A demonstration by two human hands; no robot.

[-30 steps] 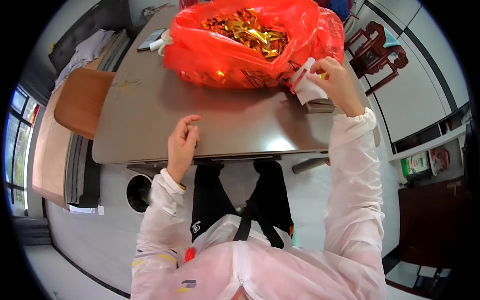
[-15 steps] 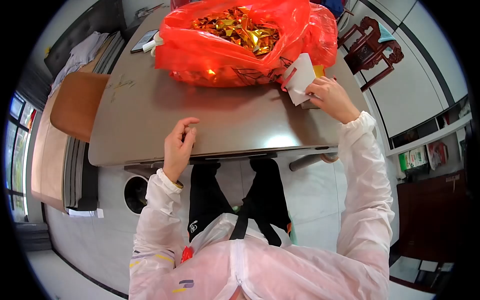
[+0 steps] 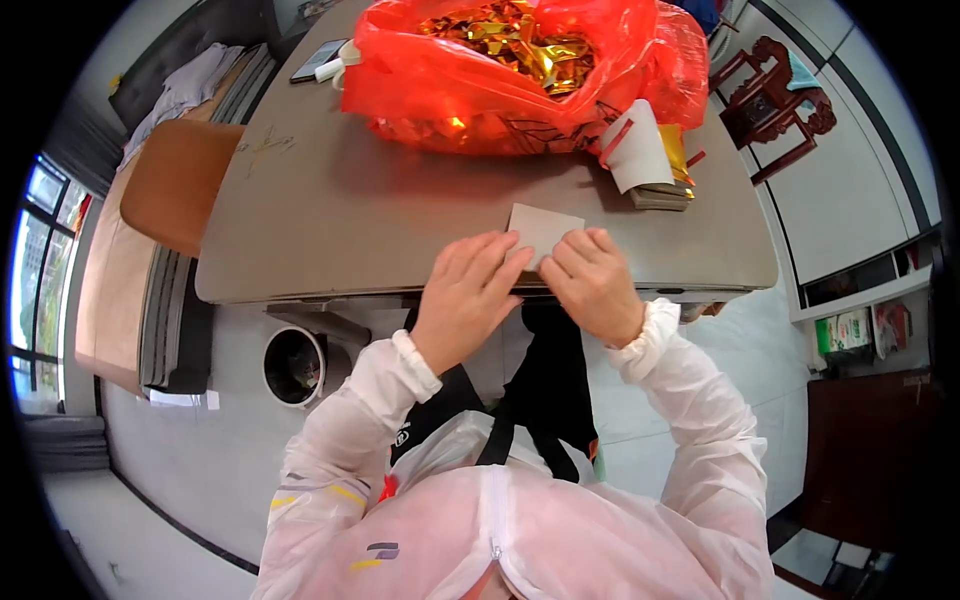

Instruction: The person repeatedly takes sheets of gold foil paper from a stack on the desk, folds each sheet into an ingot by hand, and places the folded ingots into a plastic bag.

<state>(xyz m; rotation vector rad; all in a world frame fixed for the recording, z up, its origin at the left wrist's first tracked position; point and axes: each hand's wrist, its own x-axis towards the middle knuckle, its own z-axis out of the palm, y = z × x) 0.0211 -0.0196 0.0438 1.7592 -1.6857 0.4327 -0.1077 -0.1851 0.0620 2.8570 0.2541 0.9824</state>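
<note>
A small, pale square sheet of paper (image 3: 545,228) lies on the table by its front edge. My left hand (image 3: 470,290) rests at the left side of the sheet, fingers stretched and slightly spread, the fingertips touching it. At the sheet's lower right edge, the curled fingers of my right hand (image 3: 590,280) are closed on the paper; its thumb is hidden. To the right stands a stack of grey-brown sheets (image 3: 660,198), with a curved white paper (image 3: 637,150) and some gold foil paper (image 3: 674,160) on top.
A large red plastic bag (image 3: 460,125) of folded gold foil pieces (image 3: 550,55) fills the table's far side. A phone (image 3: 320,62) and a white object (image 3: 340,66) lie left of it. A brown chair (image 3: 175,185) and a bin (image 3: 295,368) stand to the left.
My right hand has moved left from the stack to the table's front edge, with a square sheet now under the fingers. My left hand has moved right to meet it. The view has shifted slightly.
</note>
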